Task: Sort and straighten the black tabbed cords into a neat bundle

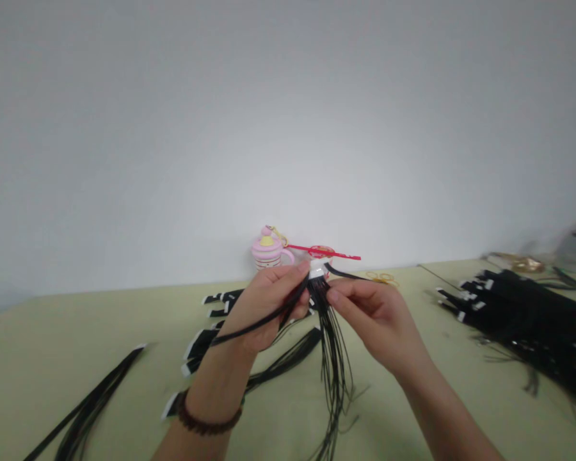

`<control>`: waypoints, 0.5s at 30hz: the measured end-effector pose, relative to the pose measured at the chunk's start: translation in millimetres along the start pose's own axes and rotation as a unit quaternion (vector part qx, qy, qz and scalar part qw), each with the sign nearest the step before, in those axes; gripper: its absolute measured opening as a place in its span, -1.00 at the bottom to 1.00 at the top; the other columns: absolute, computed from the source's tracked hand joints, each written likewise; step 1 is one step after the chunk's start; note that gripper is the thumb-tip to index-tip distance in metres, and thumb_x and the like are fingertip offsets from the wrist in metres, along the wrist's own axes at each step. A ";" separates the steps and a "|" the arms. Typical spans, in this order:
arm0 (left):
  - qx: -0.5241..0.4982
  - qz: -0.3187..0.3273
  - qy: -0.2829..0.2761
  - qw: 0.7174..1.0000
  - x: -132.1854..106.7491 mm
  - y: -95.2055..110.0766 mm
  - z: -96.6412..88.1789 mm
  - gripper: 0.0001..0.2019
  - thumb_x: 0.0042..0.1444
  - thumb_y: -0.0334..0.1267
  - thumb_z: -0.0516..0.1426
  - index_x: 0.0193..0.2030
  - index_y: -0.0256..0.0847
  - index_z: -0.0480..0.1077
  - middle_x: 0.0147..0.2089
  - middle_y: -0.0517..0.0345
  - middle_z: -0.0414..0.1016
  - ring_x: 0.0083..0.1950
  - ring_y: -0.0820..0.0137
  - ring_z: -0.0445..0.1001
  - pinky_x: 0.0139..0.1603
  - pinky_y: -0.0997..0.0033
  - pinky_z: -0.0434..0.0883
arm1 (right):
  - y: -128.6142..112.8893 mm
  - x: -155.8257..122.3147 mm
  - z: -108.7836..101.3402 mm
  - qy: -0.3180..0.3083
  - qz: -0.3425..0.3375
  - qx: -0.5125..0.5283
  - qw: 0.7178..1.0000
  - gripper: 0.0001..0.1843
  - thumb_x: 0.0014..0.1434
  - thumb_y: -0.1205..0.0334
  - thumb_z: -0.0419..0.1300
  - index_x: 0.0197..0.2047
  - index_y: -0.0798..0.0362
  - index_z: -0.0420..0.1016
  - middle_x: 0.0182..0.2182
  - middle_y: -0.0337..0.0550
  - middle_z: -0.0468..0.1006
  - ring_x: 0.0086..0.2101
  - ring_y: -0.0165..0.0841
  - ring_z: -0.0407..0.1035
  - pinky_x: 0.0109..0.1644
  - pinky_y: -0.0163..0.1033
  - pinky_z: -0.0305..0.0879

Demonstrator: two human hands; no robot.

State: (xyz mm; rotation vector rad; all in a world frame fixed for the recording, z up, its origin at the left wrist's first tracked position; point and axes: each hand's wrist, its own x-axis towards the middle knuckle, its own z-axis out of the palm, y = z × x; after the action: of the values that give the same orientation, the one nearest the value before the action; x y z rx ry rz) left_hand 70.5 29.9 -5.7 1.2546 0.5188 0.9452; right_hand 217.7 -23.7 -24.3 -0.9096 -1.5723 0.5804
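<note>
Pinched between the thumb and fingers of the left hand (273, 298), a white end piece (317, 270) stood just below the centre of the frame. The right hand (372, 314) had its thumb and forefinger brought together on the thin black wires (333, 365) just below that piece; the rest hung loose to the bottom edge. Behind the hands, near the wall, stood a pink cup (267, 250) with its lid on, its contents hidden. A red strip (349, 256) crossed a round red-and-white thing (320, 250) beside it, too blurred to tell whether it was a container. White-tipped black cables (201, 346) lay on the pale green table (77, 320) behind the left hand, and a larger black pile (532, 314) lay at right.
</note>
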 end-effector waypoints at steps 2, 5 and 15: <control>0.020 -0.003 0.022 1.000 -0.3 -1.3 1.0 -0.67 0.05 -0.10 0.16 -0.56 -0.33 0.30 -0.66 0.28 0.23 -0.68 0.66 0.15 -0.70 0.66 0.05 | -0.8 0.5 0.2 0.004 -0.013 -0.054 0.998 -0.80 0.16 0.25 0.12 -0.39 0.10 0.54 -0.37 -0.13 0.59 -0.31 -0.34 0.44 -0.12 -0.21 0.33; 0.067 0.026 0.050 0.996 -1.3 -3.2 2.4 -0.65 0.09 -0.10 0.13 -0.58 -0.33 0.29 -0.66 0.26 0.23 -0.66 0.65 0.15 -0.66 0.65 0.06 | -2.0 -0.6 -1.0 0.011 -0.030 -0.134 0.990 -0.84 0.12 0.32 0.10 -0.41 0.11 0.50 -0.39 -0.16 0.57 -0.32 -0.34 0.44 -0.13 -0.21 0.33; 0.148 0.101 0.154 0.972 -3.0 7.2 1.6 -0.60 0.11 -0.13 0.09 -0.67 -0.28 0.20 -0.73 0.29 0.16 -0.69 0.63 0.08 -0.68 0.59 -0.01 | -28.2 -22.6 -37.4 -0.019 0.002 -0.204 0.979 -0.87 0.10 0.34 0.13 -0.24 0.01 0.41 -0.51 -0.28 0.48 -0.53 -0.48 0.36 -0.52 -0.39 0.24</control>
State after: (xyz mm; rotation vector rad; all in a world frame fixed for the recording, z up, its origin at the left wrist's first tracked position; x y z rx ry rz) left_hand 67.9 26.7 1.1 1.4549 0.8096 1.2800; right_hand 247.9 -62.5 -7.7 -1.2129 -1.7578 0.2798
